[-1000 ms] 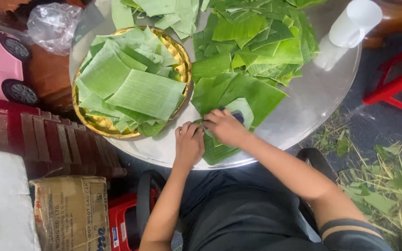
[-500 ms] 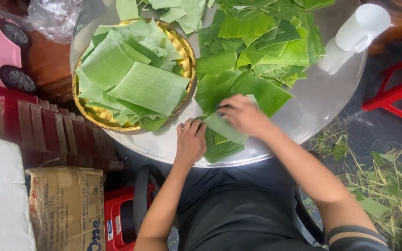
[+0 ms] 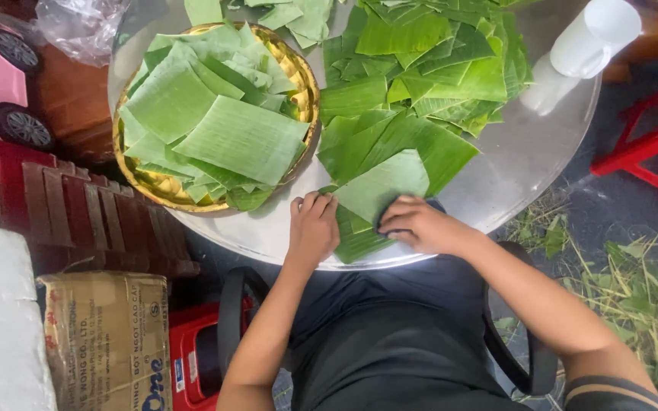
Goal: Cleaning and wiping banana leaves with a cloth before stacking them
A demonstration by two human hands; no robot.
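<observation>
Left of the hands, a round gold metal tray point(image 3: 163, 190) holds cut pale green leaf sheets point(image 3: 215, 122). The left hand point(image 3: 312, 228) lies knuckles-up, fingers curled, on the round silver table point(image 3: 268, 228). The right hand point(image 3: 419, 226) pinches the near edge of a pale green banana-leaf piece point(image 3: 382, 185), whose long axis slants away to the right. Beyond lies a dark green leaf pile point(image 3: 420, 84).

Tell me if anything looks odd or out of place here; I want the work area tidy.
The white plastic jug lies tipped on its side at the round metal table's far right edge; no spill shows. Leaf scraps litter the ground on the right. The cut banana leaves and the golden tray look orderly.
</observation>
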